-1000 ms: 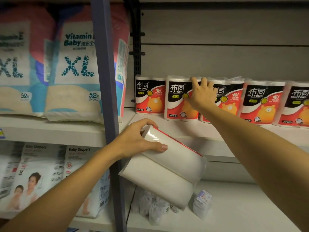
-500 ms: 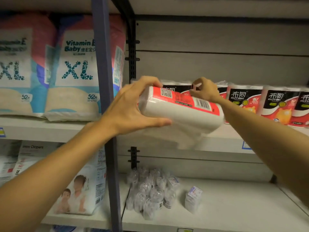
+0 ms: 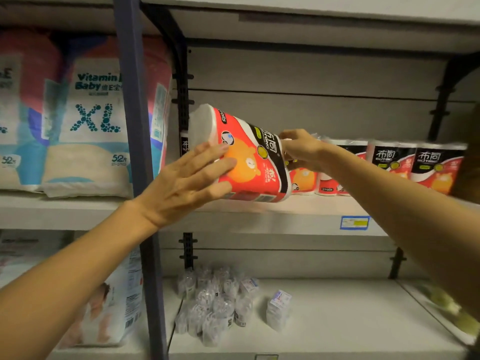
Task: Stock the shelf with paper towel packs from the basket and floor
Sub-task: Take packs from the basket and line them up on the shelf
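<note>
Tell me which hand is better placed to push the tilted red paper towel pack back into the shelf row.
Left. The left hand lies flat on the front of the tilted red paper towel pack, so it can probably push straight back. The right hand grips the pack's top end beside the shelved row of red packs.

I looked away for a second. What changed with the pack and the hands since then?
The left hand lifted the pack from below the shelf to shelf height and turned its printed front into view. The right hand left the row of packs and took the pack's top end. The row stayed put.
</note>
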Demonstrator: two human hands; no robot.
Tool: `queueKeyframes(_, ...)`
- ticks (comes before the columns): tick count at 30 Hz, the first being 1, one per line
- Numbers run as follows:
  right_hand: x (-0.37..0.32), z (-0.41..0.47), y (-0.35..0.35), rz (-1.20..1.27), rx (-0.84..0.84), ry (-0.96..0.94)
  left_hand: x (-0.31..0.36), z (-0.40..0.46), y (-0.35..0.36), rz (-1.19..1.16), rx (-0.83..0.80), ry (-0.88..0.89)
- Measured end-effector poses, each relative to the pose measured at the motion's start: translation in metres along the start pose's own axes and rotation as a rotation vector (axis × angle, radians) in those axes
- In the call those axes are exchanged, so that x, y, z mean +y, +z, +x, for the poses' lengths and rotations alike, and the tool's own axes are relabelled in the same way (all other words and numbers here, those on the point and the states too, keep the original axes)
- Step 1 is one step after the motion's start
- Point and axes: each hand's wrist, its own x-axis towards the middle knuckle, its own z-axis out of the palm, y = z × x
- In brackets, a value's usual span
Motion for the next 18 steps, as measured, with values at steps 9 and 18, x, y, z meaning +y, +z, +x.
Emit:
queueKeyframes(9,-0.016,-0.014,0.006,0.531,-0.264,0.212,0.003,0.004,0.016,0.22,0.101,-0.08)
queueKeyframes(18,-0.035,0.002,0.018,0.183,0.163,-0.14,0.012,-0.026,0.033,0.115,-0.29,-0.326)
